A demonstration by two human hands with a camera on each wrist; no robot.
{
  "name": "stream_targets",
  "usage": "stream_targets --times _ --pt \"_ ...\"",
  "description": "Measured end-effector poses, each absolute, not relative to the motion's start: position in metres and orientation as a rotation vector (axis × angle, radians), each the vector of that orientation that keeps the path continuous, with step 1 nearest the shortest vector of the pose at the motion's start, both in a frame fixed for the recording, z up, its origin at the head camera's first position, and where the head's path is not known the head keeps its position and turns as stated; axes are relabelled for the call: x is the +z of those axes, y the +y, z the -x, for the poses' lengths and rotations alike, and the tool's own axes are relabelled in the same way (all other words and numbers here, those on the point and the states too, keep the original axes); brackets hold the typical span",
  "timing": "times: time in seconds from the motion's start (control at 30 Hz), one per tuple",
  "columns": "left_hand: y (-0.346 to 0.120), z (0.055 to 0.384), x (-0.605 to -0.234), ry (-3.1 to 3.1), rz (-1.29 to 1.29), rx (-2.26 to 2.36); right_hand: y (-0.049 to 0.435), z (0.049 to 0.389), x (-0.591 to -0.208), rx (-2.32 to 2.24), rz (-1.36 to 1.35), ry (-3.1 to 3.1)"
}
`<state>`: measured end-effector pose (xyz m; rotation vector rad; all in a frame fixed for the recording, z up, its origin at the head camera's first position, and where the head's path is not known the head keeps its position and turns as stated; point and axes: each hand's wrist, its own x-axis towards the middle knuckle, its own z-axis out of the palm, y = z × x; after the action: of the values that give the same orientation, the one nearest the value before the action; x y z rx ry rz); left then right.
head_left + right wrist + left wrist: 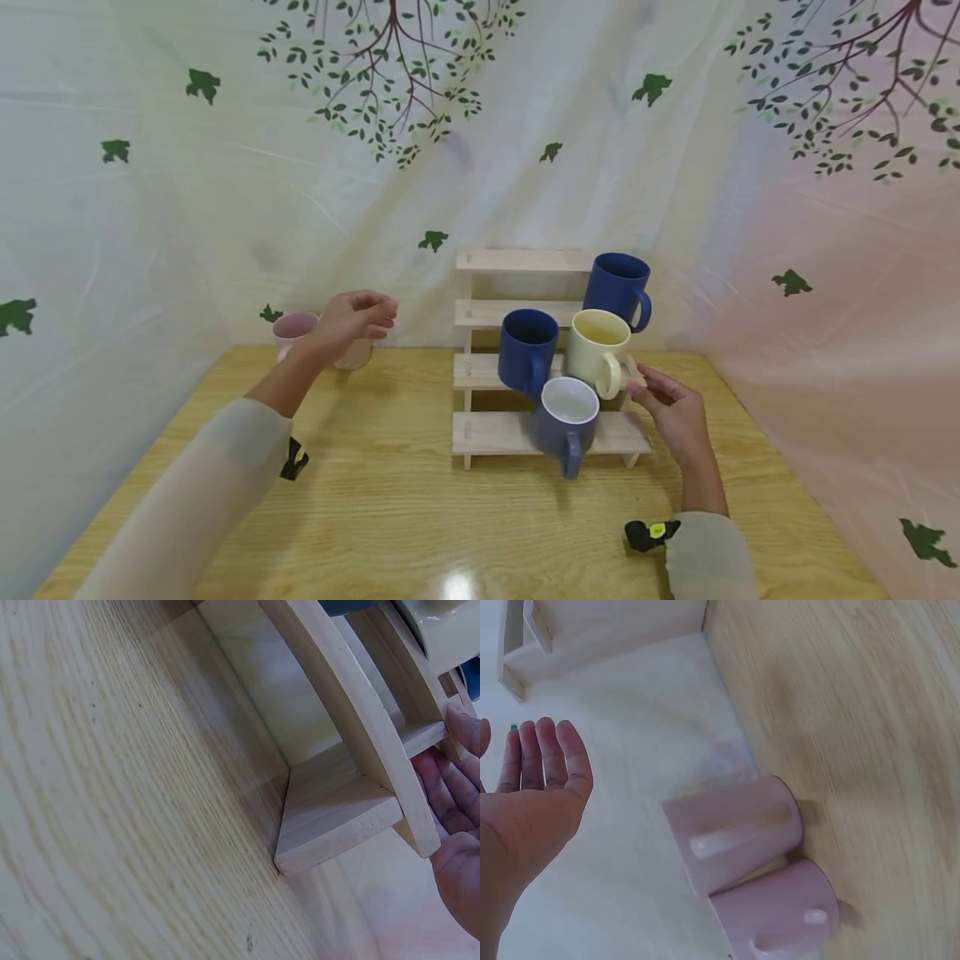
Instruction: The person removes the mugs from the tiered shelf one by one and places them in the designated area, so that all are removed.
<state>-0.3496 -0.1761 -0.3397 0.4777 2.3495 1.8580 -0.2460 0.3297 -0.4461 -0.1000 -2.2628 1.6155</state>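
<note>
My left hand [347, 323] is raised at the back left, its fingers loosely bent with nothing between them. Two pink mugs stand near it: one pink mug [292, 326] left of the wrist, the other pink mug [739, 836] partly hidden by the hand in the head view. With thumb above and fingers below, my right hand [678, 414] pinches the right end of a board on the stepped wooden rack [491, 429]. A cream mug [592, 350] sits just beside those fingertips. The rack also bears two dark blue mugs, the left one [522, 350] and the upper one [611, 287], and a grey-blue mug [558, 433] with a white inside.
The wood-grain table [390, 517] runs back to a pale curtain [337, 208] printed with branches and leaves, which also hangs on both sides. Black wrist devices, a left one [294, 459] and a right one [651, 535], show near the sleeves.
</note>
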Motion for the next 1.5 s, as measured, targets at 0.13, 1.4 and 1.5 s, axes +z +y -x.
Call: stream_targets --times 0.13,1.4,1.5 --pt "-0.159 0.352 -0.339 2.349 -0.54 1.845 0.33 0.246 -0.446 1.618 0.116 -2.269" --pt "-0.035 0.337 -0.31 2.491 -0.915 1.55 0.331 0.245 -0.446 1.617 0.1 -2.266" --pt "-0.029 0.336 -0.308 2.499 -0.93 1.546 0.331 0.245 -0.446 1.617 0.105 -2.265"
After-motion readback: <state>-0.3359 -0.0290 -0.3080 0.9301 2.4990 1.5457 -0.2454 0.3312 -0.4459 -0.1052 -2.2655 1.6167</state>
